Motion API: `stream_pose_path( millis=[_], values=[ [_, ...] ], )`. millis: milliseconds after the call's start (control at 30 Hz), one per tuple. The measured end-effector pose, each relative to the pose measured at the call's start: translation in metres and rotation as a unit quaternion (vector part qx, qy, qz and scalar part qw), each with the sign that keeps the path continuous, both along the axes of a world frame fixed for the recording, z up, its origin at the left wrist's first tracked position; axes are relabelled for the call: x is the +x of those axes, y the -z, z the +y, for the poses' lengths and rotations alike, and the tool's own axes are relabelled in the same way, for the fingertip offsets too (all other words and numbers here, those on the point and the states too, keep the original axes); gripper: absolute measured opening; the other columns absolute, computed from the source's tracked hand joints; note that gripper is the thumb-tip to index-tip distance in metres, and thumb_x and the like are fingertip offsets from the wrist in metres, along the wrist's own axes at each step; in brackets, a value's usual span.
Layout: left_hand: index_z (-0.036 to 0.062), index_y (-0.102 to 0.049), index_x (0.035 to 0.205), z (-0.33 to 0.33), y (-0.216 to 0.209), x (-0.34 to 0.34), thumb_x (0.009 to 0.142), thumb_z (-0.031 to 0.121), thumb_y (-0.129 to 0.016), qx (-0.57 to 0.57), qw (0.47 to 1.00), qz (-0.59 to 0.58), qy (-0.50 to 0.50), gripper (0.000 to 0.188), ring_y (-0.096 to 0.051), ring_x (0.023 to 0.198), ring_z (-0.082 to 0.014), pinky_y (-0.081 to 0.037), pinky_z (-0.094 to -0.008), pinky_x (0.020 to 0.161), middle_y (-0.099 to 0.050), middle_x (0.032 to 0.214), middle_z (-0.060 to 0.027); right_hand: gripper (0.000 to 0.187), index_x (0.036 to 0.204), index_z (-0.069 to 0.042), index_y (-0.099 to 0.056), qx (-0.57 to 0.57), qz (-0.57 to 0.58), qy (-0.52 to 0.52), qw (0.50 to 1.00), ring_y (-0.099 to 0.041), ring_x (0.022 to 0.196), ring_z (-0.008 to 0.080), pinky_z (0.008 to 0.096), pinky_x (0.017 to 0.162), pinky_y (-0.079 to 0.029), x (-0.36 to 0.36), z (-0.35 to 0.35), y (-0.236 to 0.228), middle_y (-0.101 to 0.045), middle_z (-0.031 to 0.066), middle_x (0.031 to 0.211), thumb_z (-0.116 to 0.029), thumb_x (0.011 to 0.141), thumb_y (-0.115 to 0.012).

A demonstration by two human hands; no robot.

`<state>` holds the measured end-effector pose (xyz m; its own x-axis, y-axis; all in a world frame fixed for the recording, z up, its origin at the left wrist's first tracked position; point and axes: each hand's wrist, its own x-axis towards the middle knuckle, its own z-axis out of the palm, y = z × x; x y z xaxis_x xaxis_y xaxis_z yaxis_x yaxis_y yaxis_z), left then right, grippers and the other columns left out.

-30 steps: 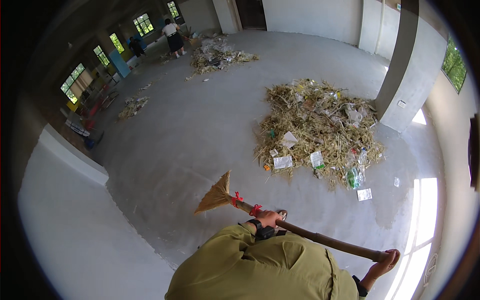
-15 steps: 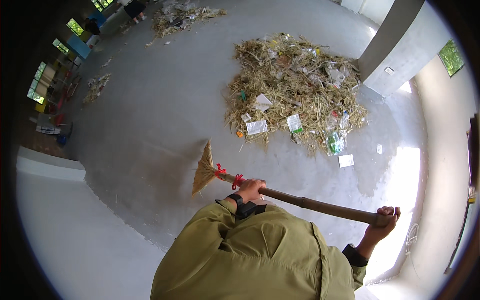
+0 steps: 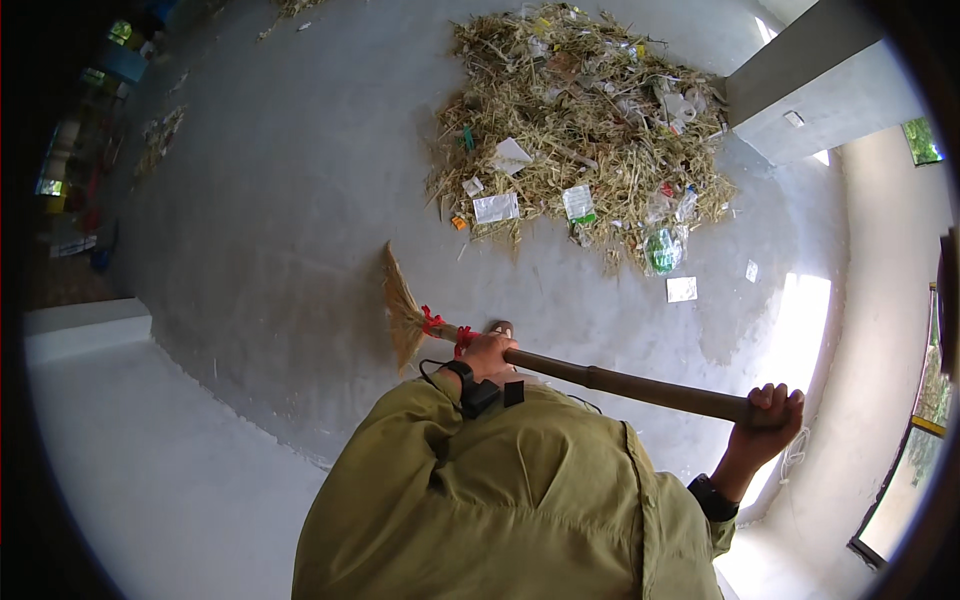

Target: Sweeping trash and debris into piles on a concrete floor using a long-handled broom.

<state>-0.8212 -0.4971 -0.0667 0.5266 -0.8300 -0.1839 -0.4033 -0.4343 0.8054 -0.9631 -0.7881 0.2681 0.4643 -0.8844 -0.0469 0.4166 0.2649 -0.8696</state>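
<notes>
Across my body lies a broom [image 3: 640, 386] with a thick bamboo handle and a straw head fanned out at the left, tied with red strips. My left hand [image 3: 488, 355] is wrapped round the handle close to the red ties. Around the handle's right end my right hand [image 3: 776, 406] is closed, fingers curled over it. The straw head stands left of my left hand over the grey floor; whether its tips touch the floor I cannot tell. Ahead is a large heap of straw and litter [image 3: 590, 150], apart from the broom.
A square pillar [image 3: 800, 95] stands beside the heap at the right. White papers lie on the heap's near edge, and one paper sheet [image 3: 681, 289] is on the floor. A low white wall [image 3: 180, 450] runs along the left, and a coiled cable [image 3: 795, 455] hangs at the right wall.
The heap and pillar sit higher in view. The broom head has shifted slightly left and up. My right hand's fingers have curled more tightly over the handle's end.
</notes>
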Motion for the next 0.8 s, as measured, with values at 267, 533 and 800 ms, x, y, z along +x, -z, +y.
stream_pose_path(
  millis=[267, 533, 800],
  values=[
    [0.0065, -0.056, 0.074, -0.056, 0.002, 0.004, 0.058, 0.01, -0.06, 0.058, 0.997, 0.017, 0.058, 0.018, -0.055, 0.077, -0.0307, -0.043, -0.0379, 0.068, -0.057, 0.076, -0.0121, 0.02, 0.069, -0.012, -0.033, -0.003, 0.038, 0.013, 0.999, -0.039, 0.057, 0.012, 0.0242, 0.057, -0.037, -0.006, -0.053, -0.002, -0.029, 0.0, 0.058, -0.021, 0.084, -0.042],
    [0.0132, -0.06, 0.081, -0.233, -0.06, -0.03, 0.061, 0.013, -0.06, 0.096, 0.983, 0.092, 0.129, 0.02, -0.057, 0.082, -0.0269, -0.044, -0.0364, 0.073, -0.062, 0.08, -0.008, 0.026, 0.064, -0.01, -0.032, -0.062, 0.023, 0.063, 0.996, -0.039, 0.058, 0.0125, 0.0242, 0.059, -0.036, -0.079, -0.173, -0.059, -0.032, 0.0013, 0.059, -0.017, 0.087, -0.042],
    [0.0102, -0.058, 0.081, -0.37, -0.115, -0.065, 0.058, 0.014, -0.063, -0.017, 0.976, 0.046, 0.214, 0.023, -0.057, 0.079, -0.0263, -0.044, -0.0364, 0.07, -0.06, 0.077, -0.0082, 0.015, 0.081, 0.004, -0.048, -0.242, -0.026, 0.132, 0.961, -0.053, 0.07, 0.0174, 0.026, 0.071, -0.044, -0.209, -0.273, -0.125, -0.052, 0.011, 0.077, -0.01, 0.083, -0.046]
  ],
)
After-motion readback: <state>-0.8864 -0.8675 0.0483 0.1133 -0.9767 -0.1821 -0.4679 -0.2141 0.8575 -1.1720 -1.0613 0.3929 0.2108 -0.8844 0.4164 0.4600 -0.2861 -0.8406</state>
